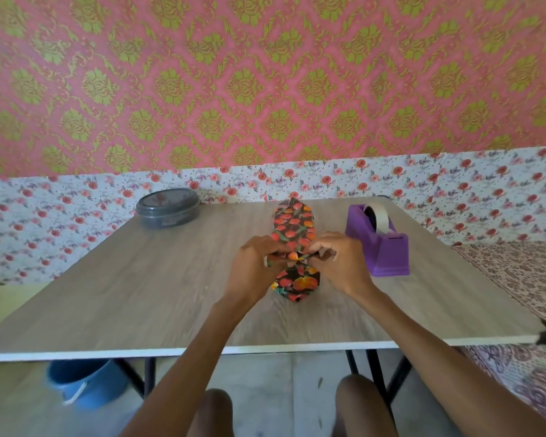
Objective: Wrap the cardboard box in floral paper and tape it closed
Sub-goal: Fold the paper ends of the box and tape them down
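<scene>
Left hand [259, 268], right hand [342, 266] are both pinching paper folds at the middle of the floral-wrapped box [293, 223], which is lying lengthwise at the centre of the table [133, 294]. Purple tape dispenser [379, 247] is standing just right of it; grey lidded tub [167, 208] is sitting at the far left.

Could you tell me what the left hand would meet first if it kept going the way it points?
The left hand would probably meet the right hand, just across the wrapped box both pinch; the purple tape dispenser lies beyond, depth unclear.
</scene>
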{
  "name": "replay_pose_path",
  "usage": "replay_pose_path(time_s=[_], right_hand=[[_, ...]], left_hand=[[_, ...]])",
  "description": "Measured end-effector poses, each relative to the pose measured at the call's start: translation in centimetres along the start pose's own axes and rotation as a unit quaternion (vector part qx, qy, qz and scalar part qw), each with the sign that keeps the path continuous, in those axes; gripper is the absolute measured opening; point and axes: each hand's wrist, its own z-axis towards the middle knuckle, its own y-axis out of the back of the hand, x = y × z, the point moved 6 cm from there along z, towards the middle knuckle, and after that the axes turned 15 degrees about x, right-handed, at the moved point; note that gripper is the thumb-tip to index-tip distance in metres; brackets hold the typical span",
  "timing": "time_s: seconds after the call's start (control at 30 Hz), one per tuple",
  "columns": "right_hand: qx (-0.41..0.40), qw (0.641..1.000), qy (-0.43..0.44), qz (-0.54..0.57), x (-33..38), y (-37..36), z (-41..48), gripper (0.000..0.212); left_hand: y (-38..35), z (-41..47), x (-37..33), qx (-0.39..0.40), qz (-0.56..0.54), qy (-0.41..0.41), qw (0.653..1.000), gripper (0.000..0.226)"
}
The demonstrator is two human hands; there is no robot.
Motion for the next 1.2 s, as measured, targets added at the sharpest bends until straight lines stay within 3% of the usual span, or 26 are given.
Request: replay_pose_path(time_s=[0.4,0.63,0.77,0.93,1.13,1.2], right_hand=[[-0.005,0.999,0.019,0.028,0.1,0.4,-0.5,0.019],[-0.013,1.0,0.013,0.006,0.1,0.2,-0.5,0.017],[-0.011,1.0,-0.015,0.009,-0.1,0.2,-0.3,0.016],[-0.005,1.0,-0.03,-0.004,0.1,0.3,-0.3,0.014],[-0.003,0.999,-0.02,-0.028,0.5,0.5,-0.3,0.012],[-0.008,0.999,-0.02,-0.036,0.5,0.4,-0.4,0.011]], left_hand=[[-0.3,-0.2,-1.9,-0.043,0.07,-0.041,0.996,0.023],[0.1,-0.4,-2.8,-0.021,0.087,-0.079,0.993,0.028],[0.1,0.1,-4.6,0.037,0.212,-0.154,0.964,0.023],[-0.5,0.9,-5.2,0.095,0.332,-0.142,0.928,0.058],[-0.4,1.4,-7.1,0.144,0.361,-0.166,0.906,0.041],[-0.7,1.4,-7.6,0.156,0.383,-0.181,0.892,0.045]])
